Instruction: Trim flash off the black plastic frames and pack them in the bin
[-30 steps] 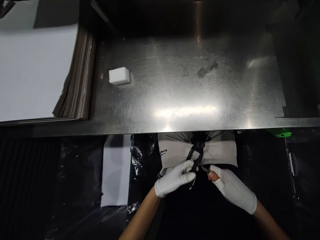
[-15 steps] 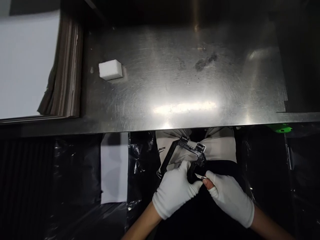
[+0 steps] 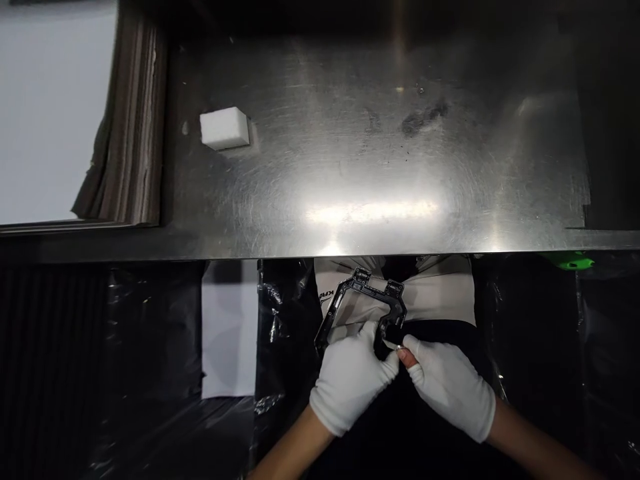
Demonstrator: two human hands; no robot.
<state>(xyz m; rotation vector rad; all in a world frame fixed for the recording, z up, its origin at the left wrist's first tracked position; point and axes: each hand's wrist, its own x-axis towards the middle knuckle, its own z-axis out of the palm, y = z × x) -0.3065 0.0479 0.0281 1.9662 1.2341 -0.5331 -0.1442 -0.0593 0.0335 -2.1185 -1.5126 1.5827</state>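
Observation:
In the head view a black angular frame [image 3: 339, 305] with two bracket-like mounts is held over my lap, below the table edge. My left hand [image 3: 350, 380], in a white glove, is closed around the frame's lower right leg. My right hand [image 3: 447, 383], gloved with a bare fingertip showing, pinches a small thin metal tool [image 3: 393, 345], perhaps a blade. The tool's tip is at the frame's leg, close to my left thumb. Most of the tool is hidden in my fingers, so its exact kind cannot be told.
A scratched metal table [image 3: 310, 167] spans the view ahead. On it sit a white foam block [image 3: 225, 128] and, at the left, a tall stack of sheets [image 3: 135, 127]. A white sheet [image 3: 230, 333] hangs on black plastic. Something green [image 3: 570, 259] pokes out under the table's edge at right.
The frame has tilted so that more of its inner face shows. My right hand has shifted slightly left and up with the metal tool, nearer the frame's leg. My left hand keeps its hold.

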